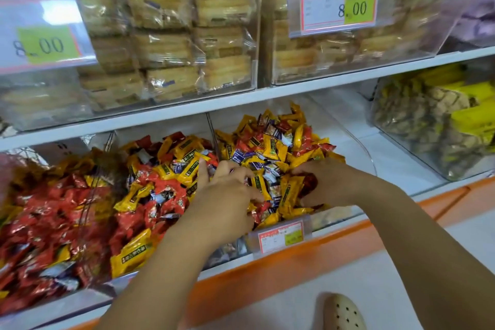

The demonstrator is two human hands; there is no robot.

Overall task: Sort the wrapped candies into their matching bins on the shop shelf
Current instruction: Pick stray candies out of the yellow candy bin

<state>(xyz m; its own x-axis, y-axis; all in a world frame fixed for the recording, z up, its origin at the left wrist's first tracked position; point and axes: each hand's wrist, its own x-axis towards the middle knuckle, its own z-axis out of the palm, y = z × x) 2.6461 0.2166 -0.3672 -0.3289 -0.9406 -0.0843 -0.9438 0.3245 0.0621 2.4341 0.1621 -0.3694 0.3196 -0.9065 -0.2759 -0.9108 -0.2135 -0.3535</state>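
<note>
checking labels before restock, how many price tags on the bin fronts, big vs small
big 8.00 tags: 2, the left tag and the right tag
small tag on the candy bin front: 1
total: 3

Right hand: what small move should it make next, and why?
Probably lift the right hand out and carry it left: it grips red candies in a mostly yellow pile, while the red pile lies far left.
</note>
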